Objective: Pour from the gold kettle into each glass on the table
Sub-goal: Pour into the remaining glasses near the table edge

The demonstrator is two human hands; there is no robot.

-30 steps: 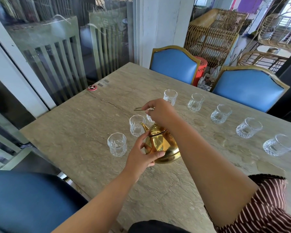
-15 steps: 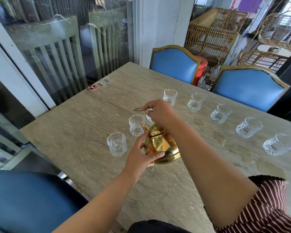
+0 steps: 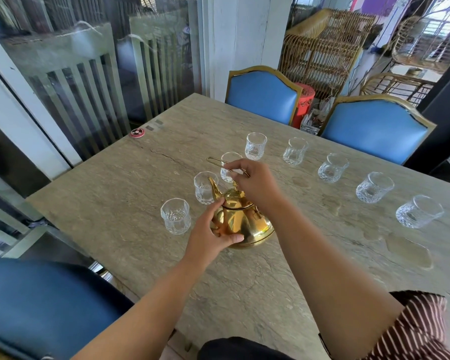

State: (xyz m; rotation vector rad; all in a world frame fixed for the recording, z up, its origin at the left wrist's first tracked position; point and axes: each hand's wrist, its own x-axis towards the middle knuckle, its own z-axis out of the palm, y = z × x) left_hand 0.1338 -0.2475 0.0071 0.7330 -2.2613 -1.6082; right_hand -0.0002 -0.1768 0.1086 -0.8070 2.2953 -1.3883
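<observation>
1. Kettle (image 3: 242, 224) upright on table (image 3: 115, 203), mid-surface, spout beside nearest glasses (image 3: 204, 188).
2. Left hand (image 3: 211, 232) cupping kettle body, fingers curled.
3. Right hand (image 3: 255, 181) pinching wire handle (image 3: 218, 161) above lid.

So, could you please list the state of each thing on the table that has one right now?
gold kettle: upright on the table, lid on, not pouring
kettle handle: raised, pinched by the right hand
left hand: steadying the kettle's body at the spout's base
nearest glass: upright, looks empty
glass by the spout: upright, contents unclear
five far glasses, e.g.: upright, look empty
</observation>
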